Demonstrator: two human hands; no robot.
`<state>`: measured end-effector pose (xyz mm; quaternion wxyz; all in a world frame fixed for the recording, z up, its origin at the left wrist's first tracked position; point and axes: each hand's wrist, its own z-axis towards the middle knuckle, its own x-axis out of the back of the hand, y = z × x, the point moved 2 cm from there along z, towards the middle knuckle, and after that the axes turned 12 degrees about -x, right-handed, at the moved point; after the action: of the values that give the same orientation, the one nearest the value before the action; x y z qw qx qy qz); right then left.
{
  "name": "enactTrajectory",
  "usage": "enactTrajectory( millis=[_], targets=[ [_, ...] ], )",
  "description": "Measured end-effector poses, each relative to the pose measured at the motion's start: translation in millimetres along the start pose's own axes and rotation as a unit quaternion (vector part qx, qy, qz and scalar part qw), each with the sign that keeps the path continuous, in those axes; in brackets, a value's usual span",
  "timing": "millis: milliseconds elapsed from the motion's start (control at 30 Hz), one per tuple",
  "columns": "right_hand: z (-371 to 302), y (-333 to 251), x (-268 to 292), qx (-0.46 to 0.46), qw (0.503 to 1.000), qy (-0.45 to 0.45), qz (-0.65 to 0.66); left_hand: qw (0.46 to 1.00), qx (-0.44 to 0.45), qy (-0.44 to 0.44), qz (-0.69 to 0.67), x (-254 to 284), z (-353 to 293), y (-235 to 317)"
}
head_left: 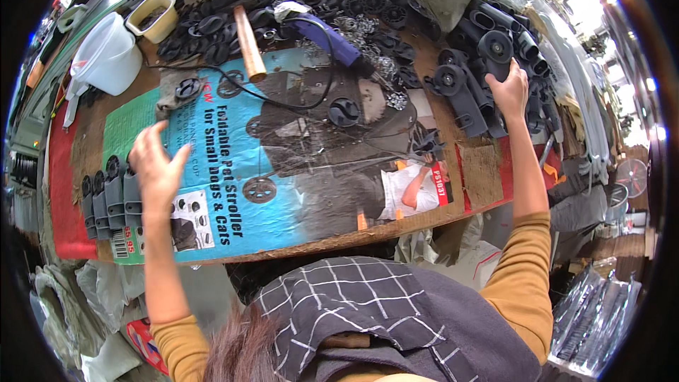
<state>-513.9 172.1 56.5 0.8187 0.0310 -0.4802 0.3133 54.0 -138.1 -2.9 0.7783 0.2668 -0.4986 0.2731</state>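
Note:
My left hand (154, 159) is over the left part of the bench, thumb and fingers apart, holding nothing that I can see. Just beside and partly under it stands a row of grey plastic wheel brackets (113, 201). At the right, my right hand (511, 92) reaches into a heap of dark plastic parts (463, 102). Its thumb and fingers close round a dark wheel bracket (497, 67) with a round wheel on top; some of the fingers are hidden. A single black wheel-like part (344, 111) lies between the hands, touched by neither.
A printed cardboard sheet (276, 163) covers the bench. Along the back lie a wooden-handled tool (249, 46), a purple power tool (325, 39) with a looping black cord, metal clips (382, 67) and black parts. A white bucket (106, 56) and cream tub (153, 18) stand back left.

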Motion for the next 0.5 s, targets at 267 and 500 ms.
enactTrajectory(
  millis=[267,500],
  targets=[
    [5.9,31.1,-29.3,0.022,0.988,0.012,-0.152,0.993,0.091,-0.073,-0.020,13.4,-24.0,-28.2],
    [-64.4,-188.3,-16.5,0.330,0.906,-0.032,0.263,0.974,-0.067,-0.080,-0.202,3.9,-29.5,129.1]
  ],
)
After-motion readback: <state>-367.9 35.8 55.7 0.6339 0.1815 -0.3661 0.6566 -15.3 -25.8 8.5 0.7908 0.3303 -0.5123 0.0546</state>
